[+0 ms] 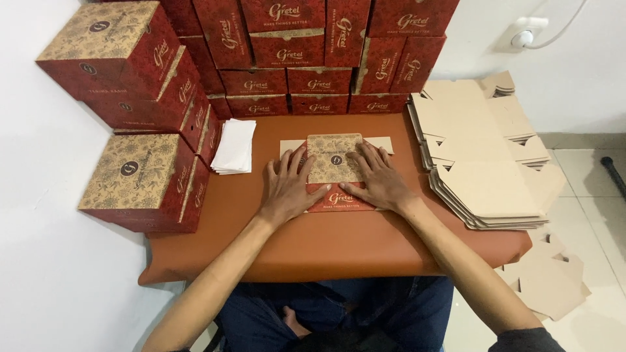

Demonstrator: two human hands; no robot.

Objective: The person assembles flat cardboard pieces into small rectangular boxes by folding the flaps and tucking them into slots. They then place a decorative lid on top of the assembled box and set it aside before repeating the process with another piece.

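My left hand [287, 186] and right hand [377, 179] are pressing, fingers spread flat, on the unfolded red box blank [334, 171] at the middle of the orange tabletop [326, 244]; I'm keeping pressure even along the creases.

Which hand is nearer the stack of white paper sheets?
Left. The left hand presses the flat box just right of the white sheets; the right hand lies further right, on the box's far side.
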